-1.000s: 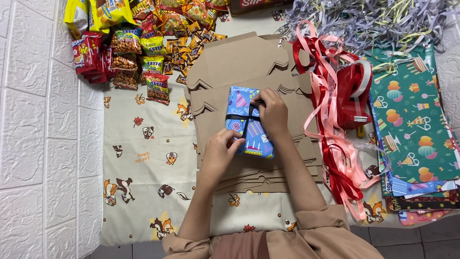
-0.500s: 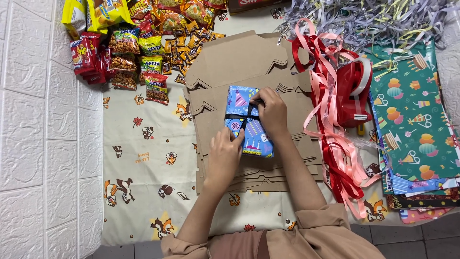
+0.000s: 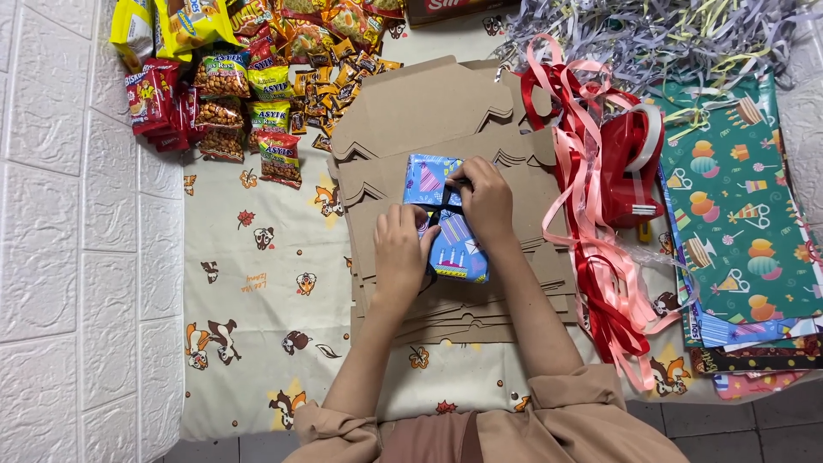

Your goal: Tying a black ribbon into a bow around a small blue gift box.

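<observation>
The small box wrapped in blue patterned paper (image 3: pixel 447 223) lies under both hands on stacked brown cardboard cutouts (image 3: pixel 446 129), long axis running away from the person. The left hand (image 3: pixel 400 249) presses flat on its near-left side; the right hand (image 3: pixel 484 199) pinches the dark ribbon (image 3: pixel 435 214) at its far end (nearer the knot).

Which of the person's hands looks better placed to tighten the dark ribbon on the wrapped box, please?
Probably the right hand: its fingers already pinch the dark ribbon atop the blue wrapped box. The left hand lies flat against the box's near-left side, steadying it.
</observation>
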